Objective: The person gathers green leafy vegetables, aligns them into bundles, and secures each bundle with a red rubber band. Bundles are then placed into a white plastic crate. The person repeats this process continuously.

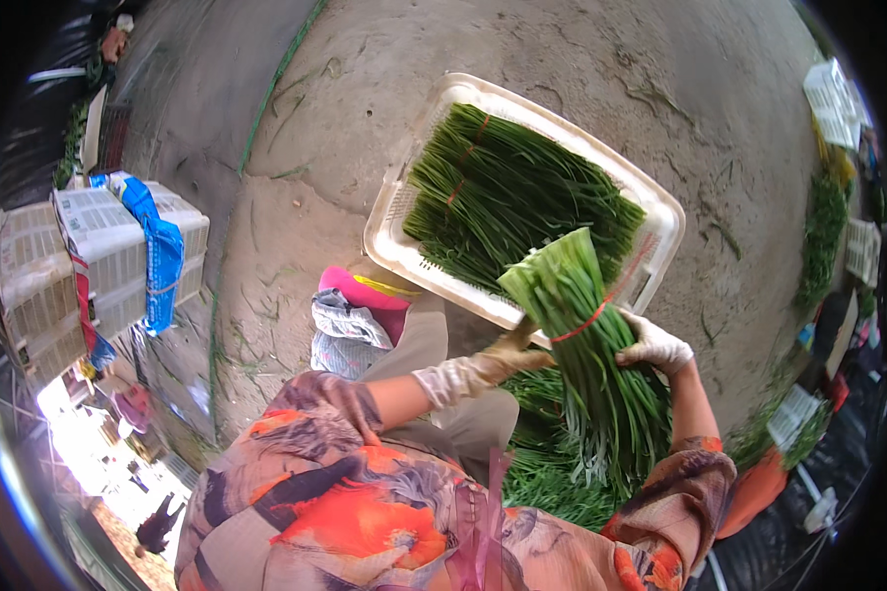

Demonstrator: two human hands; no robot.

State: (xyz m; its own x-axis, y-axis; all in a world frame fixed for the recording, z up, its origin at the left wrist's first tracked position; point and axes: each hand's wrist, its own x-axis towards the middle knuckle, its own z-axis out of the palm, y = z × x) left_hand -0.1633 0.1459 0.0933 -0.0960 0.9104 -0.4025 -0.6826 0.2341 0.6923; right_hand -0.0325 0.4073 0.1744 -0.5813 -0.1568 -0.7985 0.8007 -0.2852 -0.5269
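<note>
Between my two gloved hands is a thick bundle of green chives (pixel 582 303), tied with a red band (pixel 584 323). Its pale cut ends point up and away from me, over the near edge of a white plastic crate (pixel 392 214). My left hand (pixel 514 356) grips the bundle's left side near the band. On the right side, my right hand (pixel 652 344) presses against it with the thumb forward. Inside the crate lie banded bunches of chives (pixel 510 192), side by side. More loose greens (pixel 554 473) lie low by my legs, partly hidden beneath the held bundle.
A pink and white cloth bundle (pixel 351 325) lies by my leg. Stacked white crates (pixel 111 258) with a blue plastic wrap (pixel 164 258) stand at left. Greens (pixel 824 244) and crates (pixel 831 103) line the right side. A person (pixel 159 524) is far off at lower left.
</note>
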